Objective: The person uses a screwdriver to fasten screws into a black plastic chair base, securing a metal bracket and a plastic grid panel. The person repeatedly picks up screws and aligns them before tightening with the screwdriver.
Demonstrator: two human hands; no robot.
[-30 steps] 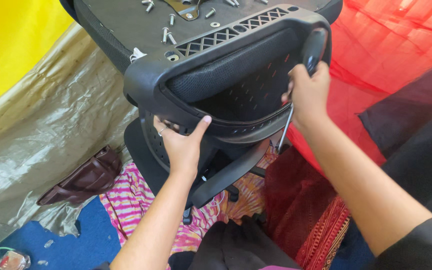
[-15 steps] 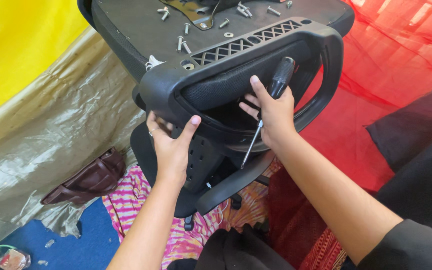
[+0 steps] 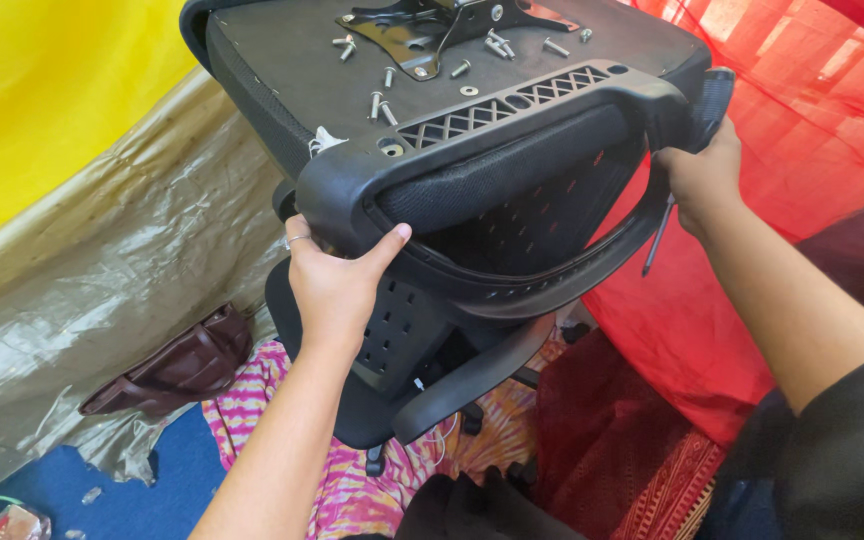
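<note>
A black office chair lies upturned, its seat underside [image 3: 292,75] facing up with a metal mounting plate [image 3: 432,25] and several loose screws [image 3: 382,100] on it. My left hand [image 3: 337,275] grips the lower left corner of the black armrest loop [image 3: 512,110], a ring on one finger. My right hand [image 3: 697,180] holds the loop's right side together with a black-handled screwdriver [image 3: 707,100], whose shaft points down past my wrist. The perforated chair back [image 3: 402,320] hangs below the seat.
A yellow sheet [image 3: 42,90] and a crinkled grey tarp [image 3: 82,290] lie to the left, with a brown leather bag [image 3: 177,365] on the tarp. Red netting [image 3: 812,120] fills the right. Pink striped cloth [image 3: 262,410] and a blue mat [image 3: 72,480] lie below.
My right hand, with the screwdriver, has gone from the middle of the armrest loop out to its right side. The chair now sits closer and more to the right in view.
</note>
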